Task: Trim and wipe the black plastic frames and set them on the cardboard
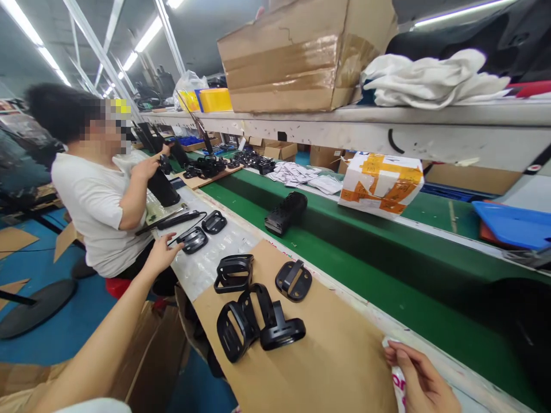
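Head view: left hand (161, 255) extended, fingers spread wide, fingertips just beside a black moulded clip (193, 240) lying on a translucent plastic sheet (224, 267) on the counter (365, 312). Right hand (419, 378) held narrow at the lower right, thumb and fingers at the edge of a white printed sheet (398, 373); a firm grip cannot be confirmed. Between the hands, several black moulded brackets (293, 280) rest on kraft paper (327, 355), none in contact with either hand. Beyond the left hand, a co-worker (99, 201) handles a black cylindrical housing (163, 186) standing on the counter.
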Demonstrator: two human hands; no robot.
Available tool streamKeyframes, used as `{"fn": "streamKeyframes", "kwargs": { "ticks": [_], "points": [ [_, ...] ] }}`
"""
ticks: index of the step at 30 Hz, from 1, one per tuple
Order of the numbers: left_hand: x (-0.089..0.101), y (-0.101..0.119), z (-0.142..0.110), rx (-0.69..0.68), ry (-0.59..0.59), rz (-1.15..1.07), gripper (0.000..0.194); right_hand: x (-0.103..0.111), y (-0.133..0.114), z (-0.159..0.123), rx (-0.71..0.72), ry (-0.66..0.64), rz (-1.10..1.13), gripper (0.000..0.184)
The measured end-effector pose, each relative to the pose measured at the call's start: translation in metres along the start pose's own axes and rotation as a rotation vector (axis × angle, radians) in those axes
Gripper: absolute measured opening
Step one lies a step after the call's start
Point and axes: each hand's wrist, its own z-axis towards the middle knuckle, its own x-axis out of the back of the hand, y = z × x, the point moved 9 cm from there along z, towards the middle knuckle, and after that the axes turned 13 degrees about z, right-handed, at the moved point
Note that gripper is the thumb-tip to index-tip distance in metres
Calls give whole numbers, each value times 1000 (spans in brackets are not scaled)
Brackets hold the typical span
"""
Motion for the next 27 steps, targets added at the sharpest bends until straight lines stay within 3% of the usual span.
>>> {"fn": "streamKeyframes", "kwargs": {
  "ticks": [3, 8, 10, 12, 13, 16, 19, 23, 27],
  "points": [
    [-2, 5, -56, -159, 63, 5, 63, -2, 0, -1, 19, 10, 26, 53],
    [-61, 11, -178, -328, -389, -73, 61, -6, -6, -5, 81, 26, 76, 51],
    [-83, 16, -223, -395, -475, -101, 88, -8, -8, -6, 99, 25, 96, 50],
    [-99, 20, -253, -421, -420, -141, 119, -9, -9, -7, 105, 27, 120, 48],
    [-107, 22, -263, -418, -372, -149, 124, -10, -10, -8, 107, 30, 133, 47],
    [-130, 36, -279, -394, -250, -116, 118, -13, -12, -9, 108, 27, 182, 43],
    [-143, 64, -275, -416, -192, -125, 116, -15, -12, -10, 105, 17, 215, 38],
    [-144, 93, -263, -477, -137, -109, 115, -17, -10, -10, 106, 3, 219, 35],
    [-136, 93, -273, -501, -102, -102, 103, -20, -9, -12, 107, -14, 237, 33]
  ]
}}
